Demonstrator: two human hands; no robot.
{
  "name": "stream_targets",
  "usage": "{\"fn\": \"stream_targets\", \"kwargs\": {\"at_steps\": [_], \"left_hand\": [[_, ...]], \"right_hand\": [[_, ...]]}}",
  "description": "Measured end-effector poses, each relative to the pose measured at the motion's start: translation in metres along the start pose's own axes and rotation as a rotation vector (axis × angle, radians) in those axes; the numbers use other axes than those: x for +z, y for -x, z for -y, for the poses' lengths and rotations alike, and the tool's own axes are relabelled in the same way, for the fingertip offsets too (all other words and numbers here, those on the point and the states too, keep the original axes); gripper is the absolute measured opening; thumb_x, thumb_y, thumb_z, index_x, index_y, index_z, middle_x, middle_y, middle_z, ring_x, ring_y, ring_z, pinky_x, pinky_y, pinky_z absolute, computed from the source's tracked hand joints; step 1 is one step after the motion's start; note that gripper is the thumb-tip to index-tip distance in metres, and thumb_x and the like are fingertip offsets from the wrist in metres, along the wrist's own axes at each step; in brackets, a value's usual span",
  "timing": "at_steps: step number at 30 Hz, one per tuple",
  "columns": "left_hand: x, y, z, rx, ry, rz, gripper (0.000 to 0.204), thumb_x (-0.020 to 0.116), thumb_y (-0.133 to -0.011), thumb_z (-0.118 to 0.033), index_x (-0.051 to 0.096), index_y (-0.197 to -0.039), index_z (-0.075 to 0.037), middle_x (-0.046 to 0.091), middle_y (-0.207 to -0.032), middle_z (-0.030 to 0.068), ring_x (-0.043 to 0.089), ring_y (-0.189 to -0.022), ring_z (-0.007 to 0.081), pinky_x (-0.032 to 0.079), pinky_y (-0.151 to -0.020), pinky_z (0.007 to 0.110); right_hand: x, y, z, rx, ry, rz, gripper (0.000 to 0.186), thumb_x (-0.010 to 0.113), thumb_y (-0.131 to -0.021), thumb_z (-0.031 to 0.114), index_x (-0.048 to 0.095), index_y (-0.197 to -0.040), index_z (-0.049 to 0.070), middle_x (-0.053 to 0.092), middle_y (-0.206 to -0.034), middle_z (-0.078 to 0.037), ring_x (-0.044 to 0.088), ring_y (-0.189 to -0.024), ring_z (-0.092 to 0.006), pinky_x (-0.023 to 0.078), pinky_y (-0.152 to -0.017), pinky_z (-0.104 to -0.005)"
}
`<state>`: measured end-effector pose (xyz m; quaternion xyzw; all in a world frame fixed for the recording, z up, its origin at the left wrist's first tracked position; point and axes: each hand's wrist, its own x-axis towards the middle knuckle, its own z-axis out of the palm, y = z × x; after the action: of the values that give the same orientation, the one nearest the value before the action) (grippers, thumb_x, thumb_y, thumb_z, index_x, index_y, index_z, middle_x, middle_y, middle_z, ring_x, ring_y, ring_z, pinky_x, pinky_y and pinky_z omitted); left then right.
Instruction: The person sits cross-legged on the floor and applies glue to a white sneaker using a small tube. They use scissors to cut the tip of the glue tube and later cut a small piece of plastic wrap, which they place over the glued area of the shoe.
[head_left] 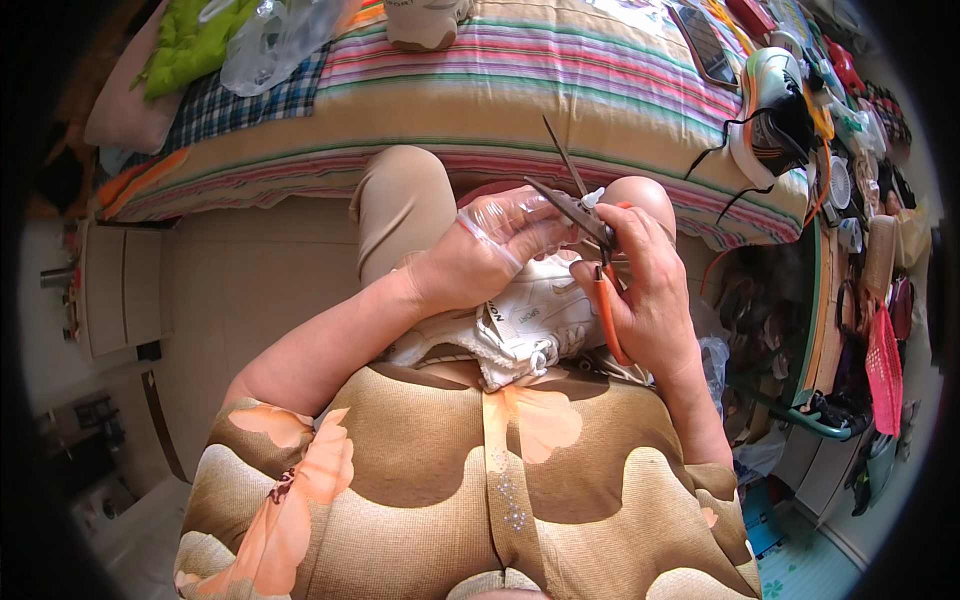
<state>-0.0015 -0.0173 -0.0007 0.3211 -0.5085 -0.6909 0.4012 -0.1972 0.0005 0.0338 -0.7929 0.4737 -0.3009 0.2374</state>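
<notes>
My right hand (645, 265) grips a pair of scissors (608, 300) with orange handles, the dark blades parted and angled up to the left. My left hand (500, 240) is covered over the fingers by thin clear plastic, like a disposable glove. Its fingers are bent closed right beside the blades, and what they hold is hidden. A small white piece (592, 197) shows at the blades, between the two hands; its kind is unclear. Below the hands a white lace-up sneaker (550, 300) lies on my lap, partly covered by the hands.
Ahead is a bed with a striped cover (560, 90). On it are another shoe (420, 25), a phone (703, 45), a black-and-white sneaker (770, 120) with loose laces, and a clear plastic bag (270, 50). Cluttered shelving (815, 310) stands at the right.
</notes>
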Motion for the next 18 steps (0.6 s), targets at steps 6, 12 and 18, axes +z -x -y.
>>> {"fn": "stream_targets", "kwargs": {"at_steps": [6,12,18], "left_hand": [[0.0,-0.002,0.001,0.062,-0.175,0.015,0.02,0.058,-0.095,-0.013,0.063,-0.11,0.0,0.064,-0.099,0.0075,0.06,-0.092,0.0142,0.048,-0.082,0.029],[-0.007,-0.006,0.009,0.133,-0.277,0.01,0.02,0.057,-0.095,-0.011,0.063,-0.11,0.001,0.064,-0.096,0.0088,0.061,-0.092,0.0157,0.048,-0.081,0.03],[-0.005,-0.007,0.003,-0.033,-0.045,0.059,0.028,0.051,-0.098,-0.012,0.056,-0.125,-0.003,0.063,-0.111,0.0038,0.059,-0.099,0.0111,0.046,-0.096,0.028]], "right_hand": [[0.001,0.004,-0.008,-0.044,0.069,-0.004,0.046,0.061,-0.068,0.0,0.053,-0.113,0.001,0.056,-0.102,-0.018,0.057,-0.093,-0.0379,0.047,-0.081,-0.0425],[0.0,0.001,-0.006,0.019,0.036,0.045,0.044,0.058,-0.065,-0.005,0.053,-0.108,0.001,0.055,-0.096,-0.017,0.057,-0.089,-0.0366,0.047,-0.078,-0.0426],[0.005,0.0,-0.01,0.039,0.019,0.018,0.042,0.059,-0.065,-0.004,0.054,-0.106,0.001,0.055,-0.088,-0.016,0.058,-0.074,-0.0324,0.048,-0.066,-0.0395]]}}
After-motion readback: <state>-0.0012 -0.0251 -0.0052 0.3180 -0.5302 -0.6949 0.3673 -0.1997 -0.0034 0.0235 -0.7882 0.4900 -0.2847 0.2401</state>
